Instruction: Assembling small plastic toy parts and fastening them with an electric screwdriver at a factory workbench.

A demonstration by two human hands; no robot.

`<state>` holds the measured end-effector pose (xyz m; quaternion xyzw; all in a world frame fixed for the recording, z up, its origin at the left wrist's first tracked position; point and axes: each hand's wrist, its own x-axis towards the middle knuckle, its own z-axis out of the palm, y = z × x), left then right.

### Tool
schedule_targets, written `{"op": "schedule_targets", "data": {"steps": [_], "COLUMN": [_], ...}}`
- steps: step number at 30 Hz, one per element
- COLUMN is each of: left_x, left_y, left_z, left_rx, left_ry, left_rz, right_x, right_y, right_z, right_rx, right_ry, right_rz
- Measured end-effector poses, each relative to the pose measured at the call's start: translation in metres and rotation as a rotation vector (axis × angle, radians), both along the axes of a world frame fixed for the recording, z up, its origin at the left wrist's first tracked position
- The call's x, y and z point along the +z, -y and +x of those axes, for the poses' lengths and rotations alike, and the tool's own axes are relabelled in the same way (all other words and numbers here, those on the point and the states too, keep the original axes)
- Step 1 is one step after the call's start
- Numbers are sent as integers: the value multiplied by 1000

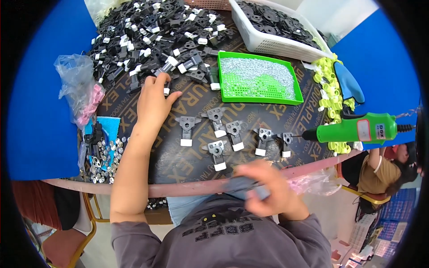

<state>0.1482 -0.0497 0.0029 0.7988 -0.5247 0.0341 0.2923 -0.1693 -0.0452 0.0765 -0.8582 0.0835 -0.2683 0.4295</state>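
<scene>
"Evidently we begin at far left: what catches our eye?"

"We see a clear plastic bag (73, 73) bunched over pink pieces (91, 103), and below it, round metal caps (96, 170) scattered on and around a blue sheet (112, 123)."

"And the left hand (154, 96)?"

"It reaches the lower edge of a heap of black parts (147, 35) with white tips, its fingers bent and close together, its thumb spread away. A white-tipped piece (166, 91) shows between thumb and forefinger; we cannot tell whether it is pinched."

"What do we find mid-table?"

"Six dark brackets (187, 128) lie apart from the heap on the black tabletop (161, 156), white ends toward the wearer. At the near edge, the right hand (272, 190) curls its fingers around a dark grey part (241, 186); both are blurred."

"And farther right?"

"Beyond the brackets, a green tray (250, 100) holds small silver pieces (250, 69), with a white basket (279, 50) of black plates (277, 24) behind. Past yellow-green rings (328, 89), we spot a green power screwdriver (357, 129), its bit pointing at the rightmost bracket."
</scene>
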Motion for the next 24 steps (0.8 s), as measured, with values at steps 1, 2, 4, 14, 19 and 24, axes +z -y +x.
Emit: {"op": "schedule_targets", "data": {"steps": [1, 2, 4, 14, 19, 24], "left_x": [3, -2, -7, 27, 69, 40], "left_y": [3, 5, 5, -21, -80, -143], "left_z": [-2, 2, 7, 19, -18, -82], "left_rx": [17, 27, 25, 23, -76, 122], "left_ry": [-38, -22, -5, -375, -729, -796], "left_rz": [0, 2, -4, -77, -39, -111], "right_x": [-1, -3, 2, -82, -79, -92], "right_y": [2, 3, 4, 85, 85, 82], "right_z": [-20, -41, -67, -135, -134, -125], "right_rx": [-165, -328, -689, -838, -1006, -1070], "right_ry": [4, 9, 93, -28, -275, -192], "right_rz": [-26, -50, 367, 483, -39, -189]}}
